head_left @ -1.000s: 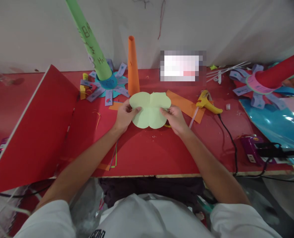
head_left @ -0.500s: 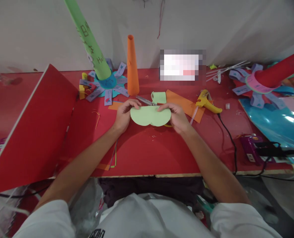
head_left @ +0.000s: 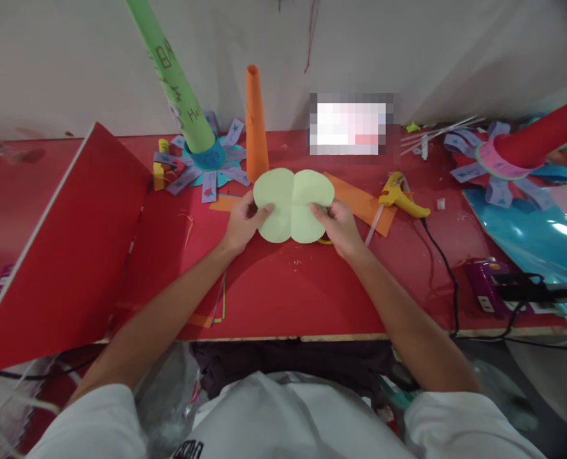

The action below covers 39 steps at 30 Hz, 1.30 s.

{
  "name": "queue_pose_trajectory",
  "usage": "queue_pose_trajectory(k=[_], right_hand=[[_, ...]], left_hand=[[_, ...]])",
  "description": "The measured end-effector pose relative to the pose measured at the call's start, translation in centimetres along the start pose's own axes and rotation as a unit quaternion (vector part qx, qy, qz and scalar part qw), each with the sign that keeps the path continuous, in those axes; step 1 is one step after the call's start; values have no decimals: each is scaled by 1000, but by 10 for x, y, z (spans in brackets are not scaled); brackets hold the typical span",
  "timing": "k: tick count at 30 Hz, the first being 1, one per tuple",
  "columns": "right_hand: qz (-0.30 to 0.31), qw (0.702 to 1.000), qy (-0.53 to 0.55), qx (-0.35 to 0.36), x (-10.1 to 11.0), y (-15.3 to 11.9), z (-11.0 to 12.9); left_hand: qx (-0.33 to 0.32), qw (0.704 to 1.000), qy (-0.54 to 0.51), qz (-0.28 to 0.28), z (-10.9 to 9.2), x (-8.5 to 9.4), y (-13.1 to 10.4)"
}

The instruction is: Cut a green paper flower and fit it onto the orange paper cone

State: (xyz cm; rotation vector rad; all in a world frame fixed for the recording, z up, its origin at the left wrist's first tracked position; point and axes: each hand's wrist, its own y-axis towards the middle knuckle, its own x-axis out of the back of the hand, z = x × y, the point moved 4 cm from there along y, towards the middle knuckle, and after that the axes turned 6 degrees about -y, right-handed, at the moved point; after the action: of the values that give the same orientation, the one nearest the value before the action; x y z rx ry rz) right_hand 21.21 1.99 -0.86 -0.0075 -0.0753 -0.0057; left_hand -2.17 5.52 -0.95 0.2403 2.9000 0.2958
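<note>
A light green paper cutout point(head_left: 293, 205) with rounded lobes, like a flower or clover, is spread flat between my two hands. Creases run across its middle. My left hand point(head_left: 243, 220) pinches its left edge, thumb on the near face and fingers behind. On the opposite edge my right hand point(head_left: 339, 226) grips it the same way. Just behind the paper, a bit of yellow handle shows below its lower right edge, mostly hidden. An orange paper cone point(head_left: 256, 127) stands beyond my left hand, and an orange paper sheet point(head_left: 357, 197) lies past my right.
A yellow glue gun point(head_left: 401, 196) with a black cord lies to the right. A green paper tube point(head_left: 183, 95) rises from a blue and purple base. Red board point(head_left: 68, 248) stands tilted at left. A purple box point(head_left: 487, 287) and blue sheet point(head_left: 517, 236) are at right.
The green paper was folded in half; now it is opened out, its upper half raised. My thumbs have come round to its near face, and the paper covers the scissors behind it.
</note>
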Motion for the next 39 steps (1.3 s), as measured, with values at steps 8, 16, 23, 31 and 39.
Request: queue_pose_trajectory(k=[8, 16, 23, 31, 39], right_hand=[[-56, 984, -152, 72, 2, -3, 8], [-47, 982, -167, 70, -5, -4, 11], [27, 991, -107, 73, -17, -9, 15], [37, 989, -110, 90, -19, -8, 9], [27, 993, -58, 98, -17, -11, 20]], left_hand=[[6, 997, -78, 27, -2, -5, -4], [-27, 988, 21, 154, -13, -17, -10], [-4, 992, -18, 129, -9, -21, -9], [49, 989, -4, 140, -6, -23, -11], [18, 996, -21, 80, -5, -16, -8]])
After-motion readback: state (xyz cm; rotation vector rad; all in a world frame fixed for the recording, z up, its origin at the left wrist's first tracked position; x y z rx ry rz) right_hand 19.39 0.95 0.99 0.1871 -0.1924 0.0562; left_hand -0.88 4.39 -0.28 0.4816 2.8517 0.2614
